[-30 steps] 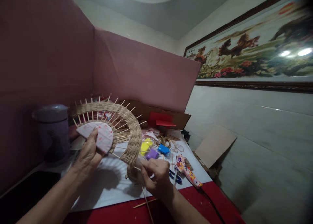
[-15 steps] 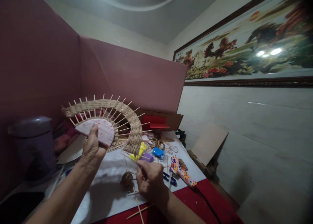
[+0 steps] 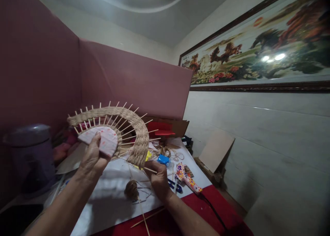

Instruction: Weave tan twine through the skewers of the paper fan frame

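Note:
My left hand point(image 3: 92, 159) grips the pink spotted centre of a half-round woven fan frame point(image 3: 121, 126), held upright above the table. Thin wooden skewers stick out of its twine band like spokes. My right hand point(image 3: 158, 177) is closed in a pinch just below the lower end of the woven band, on a strand of twine running to the frame. A ball of twine point(image 3: 131, 190) lies on the white sheet point(image 3: 108, 188) beneath the frame.
A spotted glue gun point(image 3: 187, 178) with a black cord lies right of my right hand. Blue scissors, coloured clay blocks, loose twine and skewers point(image 3: 148, 217) lie around. A purple kettle point(image 3: 28, 157) stands at left. Pink partition boards enclose the table.
My right hand has risen from near the twine ball to the lower end of the woven band. The view has shifted a little to the right.

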Demonstrator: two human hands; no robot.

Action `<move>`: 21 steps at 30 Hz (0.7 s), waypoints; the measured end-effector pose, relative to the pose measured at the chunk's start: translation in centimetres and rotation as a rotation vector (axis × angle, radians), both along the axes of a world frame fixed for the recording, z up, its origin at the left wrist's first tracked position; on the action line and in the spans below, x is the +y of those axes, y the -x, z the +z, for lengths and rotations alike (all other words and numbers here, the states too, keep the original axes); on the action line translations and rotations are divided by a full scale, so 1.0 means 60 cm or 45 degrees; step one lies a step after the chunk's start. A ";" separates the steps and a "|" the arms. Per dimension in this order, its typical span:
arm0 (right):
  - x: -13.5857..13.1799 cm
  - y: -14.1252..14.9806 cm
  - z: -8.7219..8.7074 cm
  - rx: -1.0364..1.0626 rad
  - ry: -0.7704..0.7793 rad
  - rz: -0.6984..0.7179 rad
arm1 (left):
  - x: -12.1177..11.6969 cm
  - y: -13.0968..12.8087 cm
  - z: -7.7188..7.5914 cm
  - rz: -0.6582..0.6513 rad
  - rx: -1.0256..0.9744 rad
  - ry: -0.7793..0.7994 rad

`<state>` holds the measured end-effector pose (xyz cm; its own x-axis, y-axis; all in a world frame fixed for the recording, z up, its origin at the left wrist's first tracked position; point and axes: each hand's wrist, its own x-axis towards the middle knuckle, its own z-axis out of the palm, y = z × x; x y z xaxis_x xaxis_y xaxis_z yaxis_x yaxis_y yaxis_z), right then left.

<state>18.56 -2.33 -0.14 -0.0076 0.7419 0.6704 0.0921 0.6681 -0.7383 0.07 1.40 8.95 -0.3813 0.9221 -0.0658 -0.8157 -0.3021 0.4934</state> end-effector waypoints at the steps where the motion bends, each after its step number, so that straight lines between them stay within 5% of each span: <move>1: 0.001 -0.001 0.000 0.022 -0.017 0.006 | -0.004 -0.001 -0.001 -0.018 0.014 -0.012; 7: 0.006 -0.008 -0.009 0.088 0.033 0.102 | -0.027 -0.017 -0.010 -0.063 0.083 -0.128; 13: 0.008 -0.013 -0.014 0.165 0.096 0.156 | -0.033 -0.037 0.007 -0.122 0.169 -0.339; 21: 0.006 -0.009 -0.007 0.210 0.147 0.204 | -0.026 -0.053 -0.004 -0.292 0.048 -0.303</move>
<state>19.10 -1.95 -0.55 -0.0289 0.8116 0.5835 -0.1363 0.5751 -0.8066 3.24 -0.17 8.69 -0.1602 0.9720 0.1721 -0.8583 -0.2233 0.4620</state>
